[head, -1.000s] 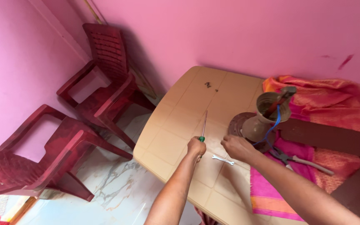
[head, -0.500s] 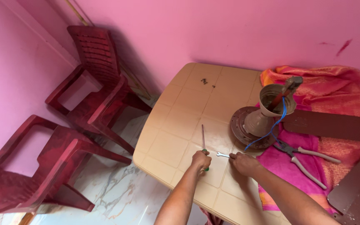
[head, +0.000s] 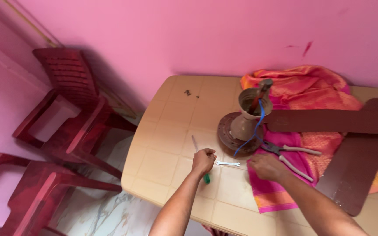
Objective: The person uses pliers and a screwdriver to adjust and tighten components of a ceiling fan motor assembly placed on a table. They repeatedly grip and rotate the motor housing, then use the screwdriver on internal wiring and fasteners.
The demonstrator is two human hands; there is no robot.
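R hand [head: 265, 167] moved off spanner [head: 227, 164] onto cloth [head: 267, 192]; pliers [head: 292, 153] adj.

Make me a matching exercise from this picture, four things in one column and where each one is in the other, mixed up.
Things:
1. screwdriver
2. small spanner
3. pliers
4. blue wire

Places:
A. lying on the pink cloth
B. hanging out of the brown fan motor
C. held in the left hand
D. flat on the table between the two hands

Pairs: 1-C, 2-D, 3-A, 4-B
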